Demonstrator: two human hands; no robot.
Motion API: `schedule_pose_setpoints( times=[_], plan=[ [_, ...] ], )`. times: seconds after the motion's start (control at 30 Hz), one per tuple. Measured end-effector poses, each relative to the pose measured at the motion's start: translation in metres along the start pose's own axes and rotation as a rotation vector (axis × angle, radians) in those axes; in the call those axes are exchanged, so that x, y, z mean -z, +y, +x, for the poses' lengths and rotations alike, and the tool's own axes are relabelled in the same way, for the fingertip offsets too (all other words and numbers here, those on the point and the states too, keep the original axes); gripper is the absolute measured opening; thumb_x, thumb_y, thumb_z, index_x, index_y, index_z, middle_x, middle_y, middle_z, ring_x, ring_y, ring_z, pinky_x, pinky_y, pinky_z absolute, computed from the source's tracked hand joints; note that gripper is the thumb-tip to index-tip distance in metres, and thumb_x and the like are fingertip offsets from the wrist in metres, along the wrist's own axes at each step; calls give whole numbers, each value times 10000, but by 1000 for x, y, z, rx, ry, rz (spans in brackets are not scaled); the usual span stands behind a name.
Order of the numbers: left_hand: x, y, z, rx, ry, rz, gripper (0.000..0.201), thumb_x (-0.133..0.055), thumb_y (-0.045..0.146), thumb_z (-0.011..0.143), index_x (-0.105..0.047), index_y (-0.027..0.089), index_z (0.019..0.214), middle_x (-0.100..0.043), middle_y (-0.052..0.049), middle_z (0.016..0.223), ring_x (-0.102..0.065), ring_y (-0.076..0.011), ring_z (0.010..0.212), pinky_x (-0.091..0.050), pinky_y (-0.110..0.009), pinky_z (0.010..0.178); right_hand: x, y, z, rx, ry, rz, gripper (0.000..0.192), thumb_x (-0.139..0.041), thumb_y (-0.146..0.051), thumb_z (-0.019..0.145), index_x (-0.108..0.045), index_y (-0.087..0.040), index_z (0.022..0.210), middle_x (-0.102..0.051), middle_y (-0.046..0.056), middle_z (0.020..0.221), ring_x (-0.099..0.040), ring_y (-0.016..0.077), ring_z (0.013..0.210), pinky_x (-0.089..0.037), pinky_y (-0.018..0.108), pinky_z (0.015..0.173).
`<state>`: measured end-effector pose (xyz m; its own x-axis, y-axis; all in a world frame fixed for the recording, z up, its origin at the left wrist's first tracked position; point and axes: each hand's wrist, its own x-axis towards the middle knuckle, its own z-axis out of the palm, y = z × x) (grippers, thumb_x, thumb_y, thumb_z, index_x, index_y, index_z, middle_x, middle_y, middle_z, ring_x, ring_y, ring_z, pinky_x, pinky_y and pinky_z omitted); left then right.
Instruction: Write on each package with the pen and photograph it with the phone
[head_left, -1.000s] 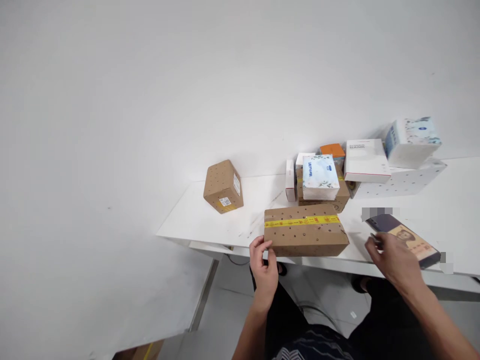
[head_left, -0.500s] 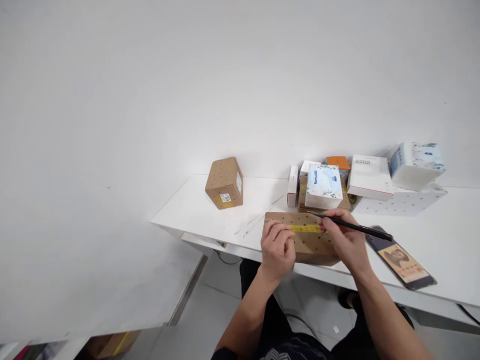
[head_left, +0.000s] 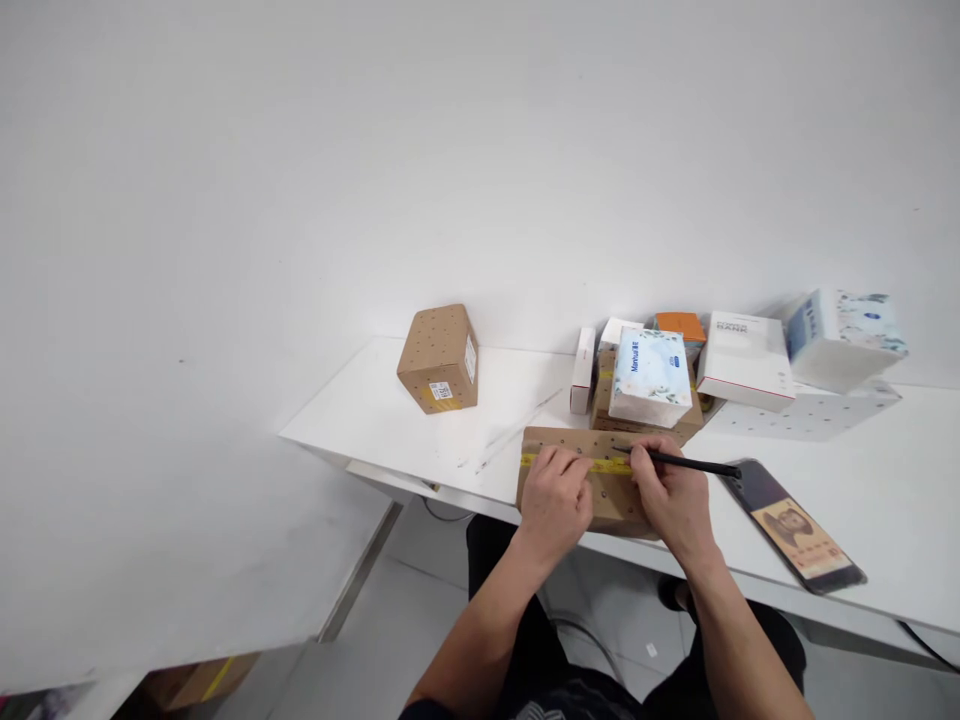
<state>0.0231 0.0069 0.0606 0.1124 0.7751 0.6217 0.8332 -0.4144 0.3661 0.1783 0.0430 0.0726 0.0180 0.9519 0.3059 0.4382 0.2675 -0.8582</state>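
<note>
A brown cardboard box (head_left: 622, 500) with dark dots and a strip of yellow tape (head_left: 607, 465) across its top lies at the table's front edge. My left hand (head_left: 556, 498) presses on its top with curled fingers on the tape. In my right hand (head_left: 673, 495) is a slim black pen (head_left: 697, 464), gripped between thumb and fingers. Its tip points left and lies just above the tape, close to the box top; I cannot tell whether it touches. The right hand's lower side is against the box's right end.
Behind stand a tissue pack (head_left: 651, 378), a white power bank box (head_left: 746, 358), an orange box (head_left: 680, 328) and another tissue pack (head_left: 846, 338). Another cardboard box (head_left: 439, 360) sits at the left on the white table (head_left: 375, 400). A phone (head_left: 796, 530) lies at right.
My left hand has shifted right along the tape, uncovering its left end. My right hand has moved left and slightly down with the pen, bringing the hands closer together. The view has shifted slightly.
</note>
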Motion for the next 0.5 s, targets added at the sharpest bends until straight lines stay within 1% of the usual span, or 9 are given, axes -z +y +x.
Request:
schedule_pose_setpoints(
  times=[0.17, 0.3, 0.37, 0.5],
  plan=[
    [0, 0, -1, -13, 3, -2, 250, -490, 33, 773, -657, 155, 914, -637, -65, 871, -535, -211, 883, -502, -350, 792, 0, -2, 0, 21, -28, -49, 201, -476, -360, 877, -550, -217, 756, -537, -29, 579, -507, 141, 521, -396, 261, 524],
    [-1, 0, -1, -6, -12, 7, 248, -485, 43, 778, -656, 162, 913, -628, -66, 870, -533, -213, 884, -501, -354, 787, -1, 0, 1, 65, -29, -89, 196, -468, -355, 878, -553, -215, 771, -594, 1, 661, -550, 159, 600, -409, 265, 552],
    [-1, 0, -1, -5, -9, 10, 250, -484, 44, 776, -655, 165, 913, -626, -66, 869, -535, -214, 884, -501, -357, 786, -2, 1, 1, 78, -39, -96, 199, -465, -361, 881, -550, -217, 773, -599, 6, 677, -555, 162, 615, -411, 265, 556],
    [-2, 0, 0, -7, -6, 15, 250, -483, 40, 772, -653, 164, 907, -624, -68, 865, -538, -217, 878, -501, -361, 782, -2, 1, 0, 63, -40, -94, 204, -461, -370, 884, -542, -224, 768, -576, -6, 635, -533, 157, 572, -402, 267, 538]
  ],
)
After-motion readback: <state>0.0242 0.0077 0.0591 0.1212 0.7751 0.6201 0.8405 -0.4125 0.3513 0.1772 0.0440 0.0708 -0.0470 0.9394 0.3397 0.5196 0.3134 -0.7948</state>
